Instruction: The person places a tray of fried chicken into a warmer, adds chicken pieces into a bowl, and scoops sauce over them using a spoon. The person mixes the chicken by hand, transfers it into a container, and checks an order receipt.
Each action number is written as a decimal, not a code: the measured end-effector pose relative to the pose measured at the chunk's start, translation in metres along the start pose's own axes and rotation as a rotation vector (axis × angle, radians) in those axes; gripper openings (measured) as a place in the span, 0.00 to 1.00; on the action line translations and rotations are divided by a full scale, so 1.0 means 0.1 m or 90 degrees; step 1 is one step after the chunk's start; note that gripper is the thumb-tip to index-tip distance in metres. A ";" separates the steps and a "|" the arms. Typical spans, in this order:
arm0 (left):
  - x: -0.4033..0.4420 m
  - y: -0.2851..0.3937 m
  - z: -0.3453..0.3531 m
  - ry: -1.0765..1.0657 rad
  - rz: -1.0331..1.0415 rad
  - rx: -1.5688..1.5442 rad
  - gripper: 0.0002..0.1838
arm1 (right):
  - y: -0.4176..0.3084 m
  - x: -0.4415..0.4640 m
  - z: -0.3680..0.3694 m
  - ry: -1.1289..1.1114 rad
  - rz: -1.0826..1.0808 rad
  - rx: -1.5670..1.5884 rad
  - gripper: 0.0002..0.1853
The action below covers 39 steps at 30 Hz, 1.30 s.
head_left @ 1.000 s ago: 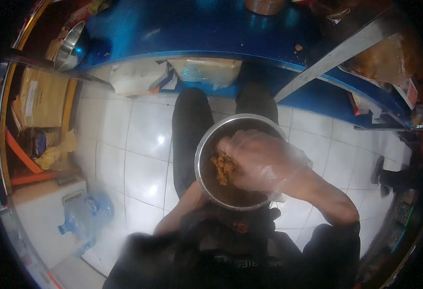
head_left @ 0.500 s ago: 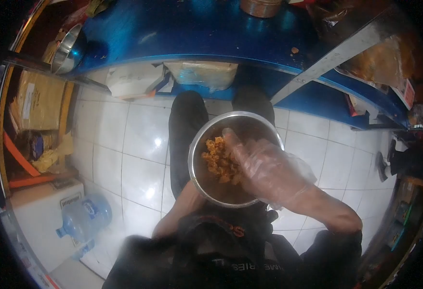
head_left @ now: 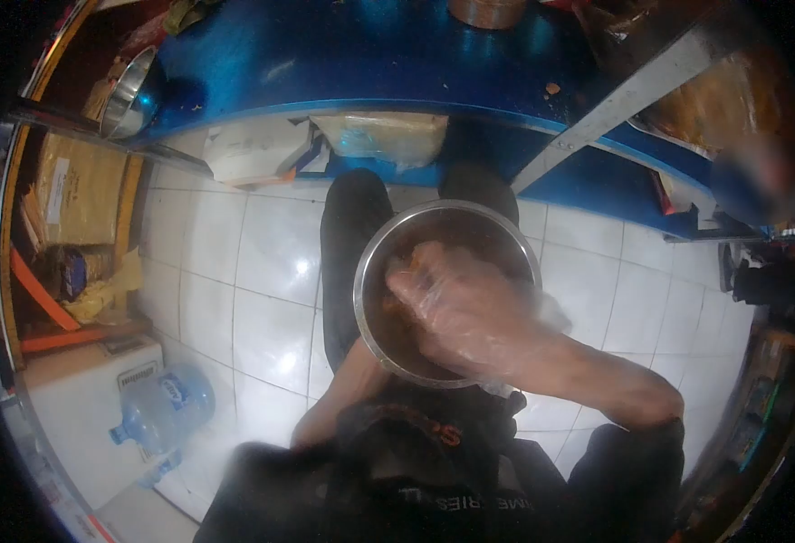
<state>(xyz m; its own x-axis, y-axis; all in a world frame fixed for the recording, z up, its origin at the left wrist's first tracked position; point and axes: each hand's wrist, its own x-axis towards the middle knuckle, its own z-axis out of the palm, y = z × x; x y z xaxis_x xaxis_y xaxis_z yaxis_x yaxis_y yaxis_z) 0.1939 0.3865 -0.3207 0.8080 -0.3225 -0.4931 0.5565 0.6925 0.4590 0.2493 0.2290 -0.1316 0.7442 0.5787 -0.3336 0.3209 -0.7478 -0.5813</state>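
Note:
A round steel bowl (head_left: 368,339) sits between my knees, over my lap. In it lies crumbly orange-brown food (head_left: 396,308), mostly covered by my hand. My right hand (head_left: 461,299), in a clear plastic glove, reaches into the bowl from the right. Its fingers curl closed around some of the food, and orange bits show near the knuckles. My left forearm (head_left: 343,391) runs up to the bowl's lower left side. The left hand itself is hidden behind the bowl, so its fingers cannot be seen.
Ahead stands a blue table (head_left: 343,63) with a brown round container (head_left: 486,11) and a steel bowl (head_left: 129,95). A metal bar (head_left: 615,104) slants at the right. Boxes (head_left: 257,149) sit under the table. A water jug (head_left: 173,405) lies at the lower left.
My right hand has moved left and deeper over the food, its fingers curling from outstretched to closed. Less food shows now. At the far right, a blurred shape has appeared.

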 end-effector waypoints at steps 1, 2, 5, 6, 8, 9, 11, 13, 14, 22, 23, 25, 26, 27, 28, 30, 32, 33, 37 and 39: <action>-0.01 0.00 0.00 -0.001 -0.001 0.001 0.31 | -0.01 0.01 0.00 -0.055 0.059 0.093 0.28; -0.03 -0.01 0.00 0.000 -0.002 0.003 0.31 | 0.00 -0.01 -0.03 -0.056 0.065 0.095 0.28; -0.06 -0.01 0.00 -0.002 0.005 -0.005 0.31 | 0.07 -0.12 -0.10 -0.025 -0.075 -0.062 0.25; -0.07 0.01 0.00 -0.004 0.011 -0.004 0.30 | 0.12 -0.15 -0.12 0.050 -0.078 -0.073 0.26; -0.10 0.05 0.00 -0.002 0.020 -0.002 0.30 | 0.04 -0.22 -0.30 0.050 -0.066 -0.028 0.34; -0.10 0.06 0.01 -0.002 0.022 0.003 0.30 | -0.01 -0.25 -0.26 0.051 -0.069 -0.042 0.34; -0.06 0.08 0.03 -0.009 0.036 0.012 0.30 | 0.01 -0.37 -0.09 0.110 -0.159 -0.150 0.45; 0.03 0.15 0.07 -0.030 0.053 0.021 0.30 | 0.12 -0.30 0.17 0.063 -0.142 -0.184 0.45; 0.08 0.19 0.12 -0.043 0.061 0.018 0.30 | 0.10 -0.27 0.19 0.087 -0.162 -0.128 0.44; -0.31 0.62 0.37 0.050 0.015 0.054 0.30 | -0.15 -0.10 -0.25 -0.099 -0.097 0.095 0.30; -0.45 0.72 0.48 0.069 0.008 0.071 0.30 | -0.19 -0.15 -0.37 -0.076 -0.099 0.191 0.30; -0.70 0.90 0.72 0.105 -0.003 0.087 0.30 | -0.35 -0.29 -0.89 -0.090 -0.180 0.225 0.29; -0.86 0.99 0.84 0.119 -0.008 0.097 0.30 | -0.45 -0.38 -1.02 -0.087 -0.175 0.242 0.29; -1.03 1.10 0.98 0.133 -0.016 0.106 0.30 | -0.57 -0.49 -1.14 -0.036 -0.203 0.156 0.28; -1.18 1.20 1.13 0.146 -0.021 0.112 0.30 | -0.72 -0.61 -1.27 0.009 -0.228 0.069 0.28; -1.48 1.43 1.45 0.164 -0.025 0.122 0.30 | -1.19 -0.80 -1.76 -0.079 -0.111 -0.012 0.28; -1.81 1.66 1.78 0.178 -0.027 0.125 0.30 | -1.42 -0.99 -2.05 -0.163 0.035 -0.034 0.28; -1.96 1.76 1.97 0.181 -0.031 0.128 0.30 | -1.44 -1.09 -2.09 -0.157 0.067 0.038 0.28; -2.58 2.22 2.77 0.186 -0.045 0.165 0.30 | -1.75 -1.60 -2.57 0.096 -0.049 0.021 0.24; -2.81 2.45 3.16 0.169 -0.053 0.190 0.30 | -2.10 -1.88 -3.37 0.111 -0.057 0.132 0.23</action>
<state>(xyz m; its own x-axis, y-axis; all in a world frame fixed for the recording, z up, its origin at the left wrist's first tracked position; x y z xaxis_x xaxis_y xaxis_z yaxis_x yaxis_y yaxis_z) 0.1642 0.4425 0.1637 0.7017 -0.1649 -0.6931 0.6811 0.4407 0.5847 0.2394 0.1677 0.3033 0.8137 0.5613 -0.1514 0.2766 -0.6028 -0.7484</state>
